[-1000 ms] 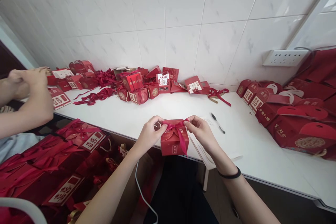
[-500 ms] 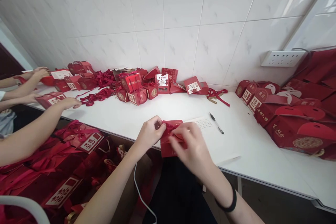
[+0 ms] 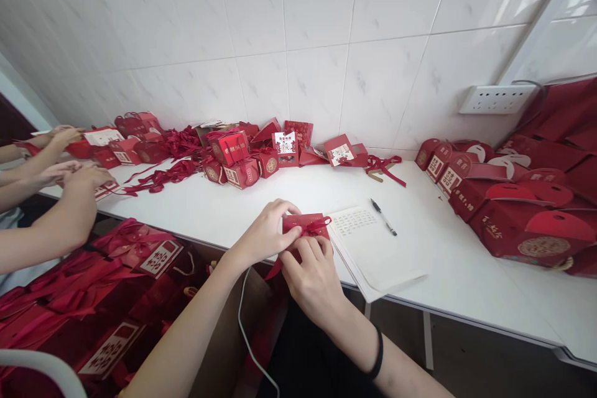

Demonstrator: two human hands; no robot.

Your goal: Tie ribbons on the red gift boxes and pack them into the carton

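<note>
A small red gift box (image 3: 304, 219) sits at the table's front edge, with a red ribbon (image 3: 321, 224) across it that forms a loop on the right. My left hand (image 3: 267, 233) grips the box's left side, its thumb pressed on the ribbon near the middle. From the front, my right hand (image 3: 313, 277) has its fingers curled together at the ribbon just below the left thumb. Those fingers cover the box's front, so their exact hold is partly hidden. A ribbon tail hangs to the left of the right hand.
An open notebook (image 3: 373, 255) and a pen (image 3: 384, 217) lie to the right. Red boxes (image 3: 527, 224) are piled farther right, and more boxes (image 3: 237, 158) and ribbons (image 3: 163, 177) line the wall. Co-workers' hands (image 3: 77, 177) work at left, above a heap of finished-looking boxes (image 3: 93, 305).
My right hand has moved down and left, its fingers now curled at the ribbon. A ribbon loop and more of the notebook show. The nearby co-worker's hands have come together.
</note>
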